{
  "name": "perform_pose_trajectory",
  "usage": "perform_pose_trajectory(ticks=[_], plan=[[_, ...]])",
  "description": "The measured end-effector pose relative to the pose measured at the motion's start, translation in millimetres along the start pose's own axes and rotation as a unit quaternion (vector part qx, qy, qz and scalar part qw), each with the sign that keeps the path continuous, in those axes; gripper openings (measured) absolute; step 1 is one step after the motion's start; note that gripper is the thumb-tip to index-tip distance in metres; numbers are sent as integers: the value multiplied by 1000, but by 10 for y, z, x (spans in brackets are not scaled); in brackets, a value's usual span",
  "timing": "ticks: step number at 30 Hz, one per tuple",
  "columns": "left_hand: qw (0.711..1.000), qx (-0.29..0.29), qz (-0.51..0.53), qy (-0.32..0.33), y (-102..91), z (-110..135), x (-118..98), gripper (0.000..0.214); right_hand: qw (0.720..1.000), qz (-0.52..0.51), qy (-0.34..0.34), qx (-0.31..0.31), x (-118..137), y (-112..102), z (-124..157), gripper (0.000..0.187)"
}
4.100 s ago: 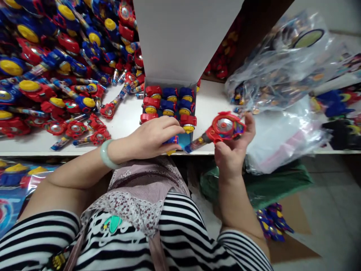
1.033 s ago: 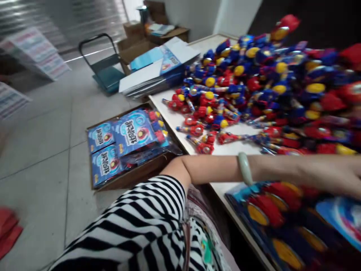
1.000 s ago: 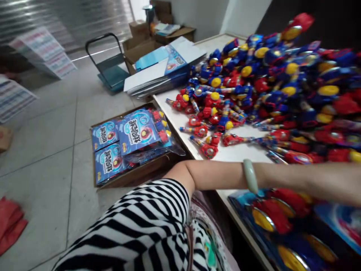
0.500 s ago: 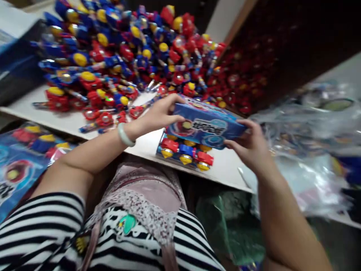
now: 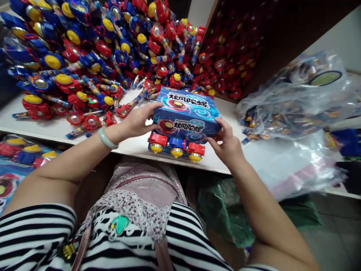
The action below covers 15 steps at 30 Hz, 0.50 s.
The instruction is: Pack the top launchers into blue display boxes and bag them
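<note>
A blue printed toy box [image 5: 186, 114] stands on the white table [image 5: 132, 143], its lid folded shut over the top. A row of red and blue spinning tops with yellow tips [image 5: 176, 143] shows at its near edge. My left hand [image 5: 138, 120] grips the box's left side, fingers curled against it. My right hand [image 5: 227, 143] holds the right front corner. A pale green bangle [image 5: 106, 138] circles my left wrist.
A big heap of red, blue and yellow toys [image 5: 93, 56] covers the table's left and back. Clear plastic bags [image 5: 293, 113] lie to the right. More packed boxes [image 5: 19, 162] sit low at the left. A green bag [image 5: 225, 210] lies under the table.
The view swung from the floor and carton at the left back to the table. The box lid, half lowered half a second ago, now lies flat over the tops, both hands pressing its sides.
</note>
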<state>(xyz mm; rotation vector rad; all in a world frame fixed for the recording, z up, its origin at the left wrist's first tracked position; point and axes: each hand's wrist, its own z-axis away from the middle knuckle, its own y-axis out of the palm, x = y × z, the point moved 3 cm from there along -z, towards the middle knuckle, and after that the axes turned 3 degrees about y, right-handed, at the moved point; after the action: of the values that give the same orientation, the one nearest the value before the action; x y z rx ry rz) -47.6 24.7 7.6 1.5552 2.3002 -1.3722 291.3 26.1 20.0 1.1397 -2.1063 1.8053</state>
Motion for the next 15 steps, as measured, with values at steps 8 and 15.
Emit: perform_pose_trajectory(ticks=[8,15], plan=[[986,14,-140,85,35,116,142,67,994,75,-73,-29,-126,125,100,67],[970,-18,-211,119,216,330,153,50,979,122,-126,-107,-349,444,238,51]])
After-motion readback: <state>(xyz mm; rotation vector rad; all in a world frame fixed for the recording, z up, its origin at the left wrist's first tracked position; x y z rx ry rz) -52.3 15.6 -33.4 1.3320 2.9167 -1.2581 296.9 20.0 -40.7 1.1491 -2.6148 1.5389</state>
